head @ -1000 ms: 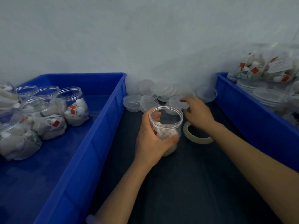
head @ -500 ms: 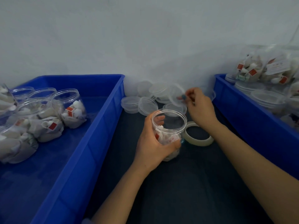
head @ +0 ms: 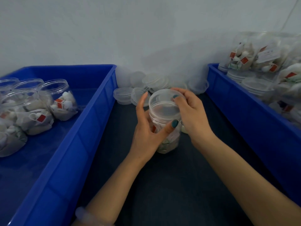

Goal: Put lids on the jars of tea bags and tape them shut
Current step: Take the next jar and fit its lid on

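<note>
In the centre of the frame the left hand (head: 146, 134) grips the jar (head: 169, 141) of tea bags on the table (head: 162, 185), while the right hand (head: 192, 115) pinches the clear lid (head: 164, 101), tilted over its mouth. Pressed down at this slant, the lid would likely seat crooked or slip off.

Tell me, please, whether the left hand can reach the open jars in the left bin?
Probably: the blue bin is open-topped with nothing between, though the left hand must first release its jar.

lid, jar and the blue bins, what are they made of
Jar: clear glossy plastic, it seems; tea bags show inside. Lid: thin clear plastic, probably; jar rim shows through. Bins: opaque blue moulded plastic, soft sheen.
</note>
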### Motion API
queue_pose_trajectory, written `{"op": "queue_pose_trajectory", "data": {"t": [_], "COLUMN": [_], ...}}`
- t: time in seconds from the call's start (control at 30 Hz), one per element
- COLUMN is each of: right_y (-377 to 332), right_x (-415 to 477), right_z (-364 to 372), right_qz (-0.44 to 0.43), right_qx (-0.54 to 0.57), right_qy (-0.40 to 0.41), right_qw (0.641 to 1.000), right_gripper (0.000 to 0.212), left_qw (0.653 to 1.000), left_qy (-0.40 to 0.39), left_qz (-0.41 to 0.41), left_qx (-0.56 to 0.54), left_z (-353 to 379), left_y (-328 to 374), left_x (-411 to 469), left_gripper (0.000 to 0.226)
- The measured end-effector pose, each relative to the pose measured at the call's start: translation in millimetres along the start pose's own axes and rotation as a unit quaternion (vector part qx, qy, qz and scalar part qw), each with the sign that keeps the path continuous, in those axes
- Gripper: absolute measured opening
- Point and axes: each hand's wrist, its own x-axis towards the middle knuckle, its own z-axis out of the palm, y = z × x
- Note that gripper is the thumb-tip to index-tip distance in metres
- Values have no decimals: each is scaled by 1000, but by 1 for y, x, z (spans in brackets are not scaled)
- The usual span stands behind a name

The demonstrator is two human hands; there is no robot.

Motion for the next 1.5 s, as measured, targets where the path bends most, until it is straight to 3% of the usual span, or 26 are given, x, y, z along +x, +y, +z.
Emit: {"op": "queue_pose_trajectory", "data": {"t": [0.13, 0.33, 0.43, 0.57, 0.67, 0.73, 1.0, 1.13, 1.33, 1.5], "right_y": [10, 34, 43, 58, 69, 72, 72, 66, 62, 63], "right_x": [-6, -21, -27, -30, -26, -25, -31, -35, -42, -36], "right_z": [-5, -27, -25, -20, -22, -21, -18, -17, -11, -18], "right_qz": [6, -12, -45, -56, -58, -66, -168, -231, -200, -208], "right_qx": [-39, 38, 55, 16, -52, -77, -106, -181, -301, -350], "right_qy": [-54, -189, -208, -230, -245, -249, -175, -69, -15, 12], "right_qw": [998, 981, 976, 971, 966, 963, 964, 954, 932, 913], "right_gripper": [30, 57, 46, 48, 93, 109, 106, 108, 111, 112], "left_qw": [1000, 1000, 999, 998, 994, 989, 986, 986, 985, 990], "left_qy": [4, 19, 26, 44, 45, 55, 107, 134, 165, 132], "left_qz": [13, 13, 22, 39, 69, 79, 80, 61, 10, -20], "left_qx": [-1, 9, 18, 28, 71, 114, 103, 72, 47, 47], "left_z": [1, 2, 2, 1, 2, 4, 6, 9, 17, 15], "left_y": [3, 4, 6, 8, 10, 12, 19, 26, 31, 28], "left_x": [0, -3, -3, -3, -3, -5, -9, -11, -17, -15], "left_gripper": [89, 80, 80, 81, 72, 64, 59, 51, 51, 53]}}
